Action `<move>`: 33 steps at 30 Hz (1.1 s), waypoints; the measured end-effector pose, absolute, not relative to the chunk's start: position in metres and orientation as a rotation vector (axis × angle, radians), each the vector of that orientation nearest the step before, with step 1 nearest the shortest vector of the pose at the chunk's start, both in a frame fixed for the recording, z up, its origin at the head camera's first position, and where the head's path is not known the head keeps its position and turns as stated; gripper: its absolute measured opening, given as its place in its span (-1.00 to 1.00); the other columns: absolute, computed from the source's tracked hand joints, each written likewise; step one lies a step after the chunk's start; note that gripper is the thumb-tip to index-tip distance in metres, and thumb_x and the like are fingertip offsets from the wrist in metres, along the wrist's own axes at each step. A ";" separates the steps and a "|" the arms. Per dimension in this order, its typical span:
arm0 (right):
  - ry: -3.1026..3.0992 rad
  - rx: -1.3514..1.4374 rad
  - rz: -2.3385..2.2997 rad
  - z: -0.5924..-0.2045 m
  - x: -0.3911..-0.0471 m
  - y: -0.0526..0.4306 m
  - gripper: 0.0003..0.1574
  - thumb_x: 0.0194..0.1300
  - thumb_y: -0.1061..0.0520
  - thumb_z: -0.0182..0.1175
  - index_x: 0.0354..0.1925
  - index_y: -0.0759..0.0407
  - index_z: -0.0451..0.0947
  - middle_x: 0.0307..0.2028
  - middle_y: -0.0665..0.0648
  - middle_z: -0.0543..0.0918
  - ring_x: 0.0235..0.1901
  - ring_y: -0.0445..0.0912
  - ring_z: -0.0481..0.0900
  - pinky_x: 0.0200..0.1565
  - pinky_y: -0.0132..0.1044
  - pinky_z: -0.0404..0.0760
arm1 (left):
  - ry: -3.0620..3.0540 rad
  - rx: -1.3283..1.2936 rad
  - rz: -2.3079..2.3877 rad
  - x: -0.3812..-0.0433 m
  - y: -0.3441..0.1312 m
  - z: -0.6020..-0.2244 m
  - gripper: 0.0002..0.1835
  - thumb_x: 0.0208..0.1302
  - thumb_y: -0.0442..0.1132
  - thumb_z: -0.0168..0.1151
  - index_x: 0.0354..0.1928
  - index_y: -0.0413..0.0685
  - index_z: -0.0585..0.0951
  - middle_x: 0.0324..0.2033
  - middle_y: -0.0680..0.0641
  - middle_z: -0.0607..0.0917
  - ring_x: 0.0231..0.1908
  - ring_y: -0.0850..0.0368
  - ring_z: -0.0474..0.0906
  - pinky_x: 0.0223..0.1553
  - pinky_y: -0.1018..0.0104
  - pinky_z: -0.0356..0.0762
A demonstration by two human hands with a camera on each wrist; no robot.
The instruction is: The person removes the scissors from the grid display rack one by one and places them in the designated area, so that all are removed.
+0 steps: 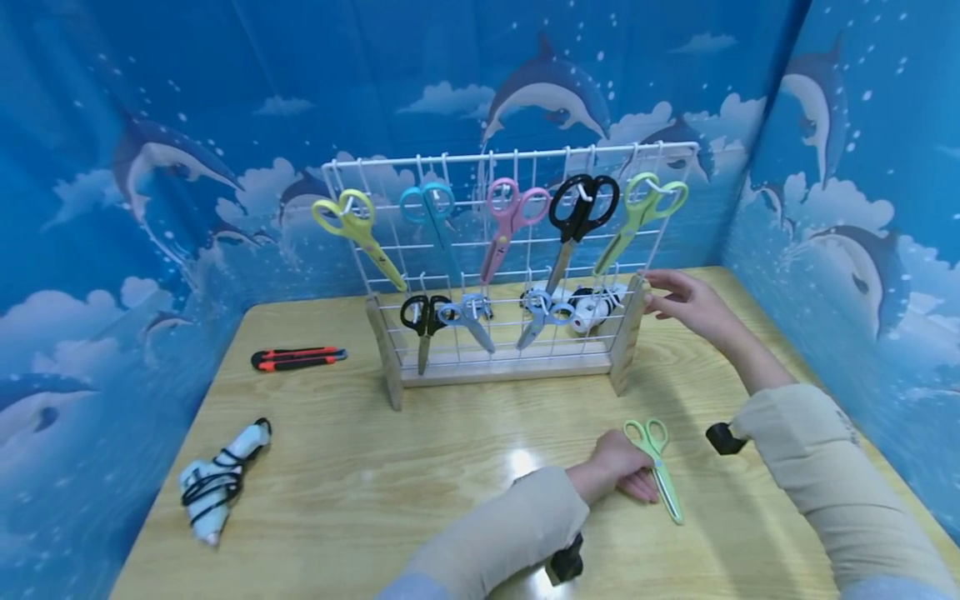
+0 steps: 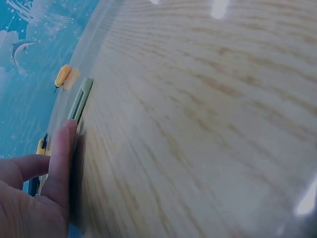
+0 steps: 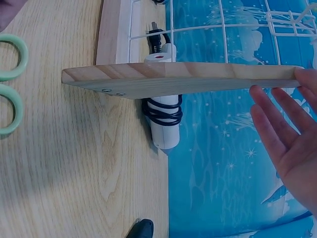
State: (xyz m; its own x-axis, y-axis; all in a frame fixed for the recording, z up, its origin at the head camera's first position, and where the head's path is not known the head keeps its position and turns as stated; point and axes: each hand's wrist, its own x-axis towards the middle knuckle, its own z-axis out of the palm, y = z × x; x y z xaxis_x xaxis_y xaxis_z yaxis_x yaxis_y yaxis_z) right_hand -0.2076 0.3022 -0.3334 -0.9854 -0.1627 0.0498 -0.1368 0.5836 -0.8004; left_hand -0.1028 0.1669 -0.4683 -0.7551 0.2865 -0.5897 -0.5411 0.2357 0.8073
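Observation:
Light-green scissors (image 1: 667, 492) lie at a slant low over the wooden table, handle rings toward the rack. My left hand (image 1: 622, 467) pinches them near the pivot; past its fingers, in the left wrist view, a green blade (image 2: 83, 94) sticks out. The white wire rack (image 1: 480, 243) stands upright between wooden end boards, with several scissors hung on its hooks, among them pink scissors (image 1: 510, 218) and large black scissors (image 1: 581, 212). My right hand (image 1: 690, 304) touches the right end board (image 3: 163, 79) near its top, fingers fairly straight against the wood.
Red-and-black utility knives (image 1: 298, 358) lie left of the rack. A pale blue corded tool (image 1: 217, 483) lies at the front left. Behind the rack is a white tool (image 1: 592, 310) wound with black cord. Blue dolphin-print curtains (image 1: 465, 75) enclose the table (image 1: 337, 467) at back and sides.

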 end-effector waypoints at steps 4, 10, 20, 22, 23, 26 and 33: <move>2.775 -0.265 -1.400 -0.333 -0.207 0.302 -0.40 0.19 -0.04 -0.02 0.15 0.15 0.18 0.03 0.25 0.36 -0.32 -0.29 0.50 -0.27 -0.34 0.52 | 1.854 -0.238 1.578 -0.104 0.166 -0.468 -0.85 -0.13 -0.47 0.16 -0.73 -0.41 0.49 -0.85 -0.28 0.51 -0.76 -0.15 0.51 -0.83 0.30 0.46; 2.774 -0.299 -1.425 -0.332 -0.207 0.299 -0.42 0.20 0.02 -0.02 0.15 0.20 0.17 0.03 0.30 0.35 -0.33 -0.29 0.51 -0.30 -0.37 0.52 | 1.874 -0.056 1.591 -0.105 0.156 -0.467 -0.88 -0.05 -0.40 0.13 -0.65 -0.28 0.51 -0.81 -0.19 0.54 -0.78 -0.06 0.51 -0.80 0.30 0.48; 2.796 -0.305 -1.428 -0.333 -0.205 0.299 -0.43 0.21 0.04 -0.02 0.14 0.24 0.18 0.01 0.34 0.37 -0.30 -0.10 0.54 -0.30 -0.29 0.54 | 2.476 0.891 1.362 -0.125 0.083 -0.402 -0.87 0.12 -0.11 0.05 -0.32 0.07 0.53 -0.54 0.16 0.59 -0.58 0.43 0.47 -0.55 0.64 0.43; 2.794 -0.302 -1.428 -0.333 -0.206 0.299 -0.43 0.20 0.04 -0.02 0.14 0.24 0.18 0.01 0.34 0.37 -0.29 -0.08 0.54 -0.29 -0.27 0.54 | 2.627 1.043 1.352 -0.132 0.063 -0.388 -0.83 0.15 -0.10 0.01 -0.28 0.05 0.52 -0.46 0.17 0.60 -0.48 0.45 0.46 -0.45 0.70 0.39; 2.793 -0.299 -1.423 -0.333 -0.205 0.299 -0.42 0.20 0.04 -0.01 0.14 0.24 0.17 0.01 0.35 0.37 -0.29 -0.08 0.54 -0.28 -0.26 0.54 | 2.690 1.098 1.374 -0.135 0.054 -0.382 -0.82 0.15 -0.13 0.01 -0.26 0.01 0.52 -0.42 0.14 0.60 -0.43 0.43 0.47 -0.40 0.70 0.40; 2.786 -0.282 -1.414 -0.332 -0.205 0.300 -0.40 0.20 0.02 -0.02 0.15 0.23 0.15 0.03 0.35 0.35 -0.30 -0.13 0.53 -0.26 -0.23 0.54 | 2.854 1.186 1.458 -0.147 0.030 -0.373 -0.83 0.13 -0.21 0.04 -0.25 -0.08 0.52 -0.34 0.05 0.61 -0.32 0.31 0.49 -0.28 0.60 0.44; 2.775 -0.279 -1.422 -0.333 -0.206 0.300 -0.40 0.20 0.02 -0.02 0.16 0.21 0.14 0.04 0.34 0.34 -0.32 -0.23 0.52 -0.26 -0.24 0.54 | 3.074 0.880 1.383 -0.178 0.009 -0.379 -0.70 0.10 -0.19 0.07 -0.10 -0.10 0.46 -0.17 -0.01 0.56 -0.17 0.16 0.47 -0.14 0.37 0.44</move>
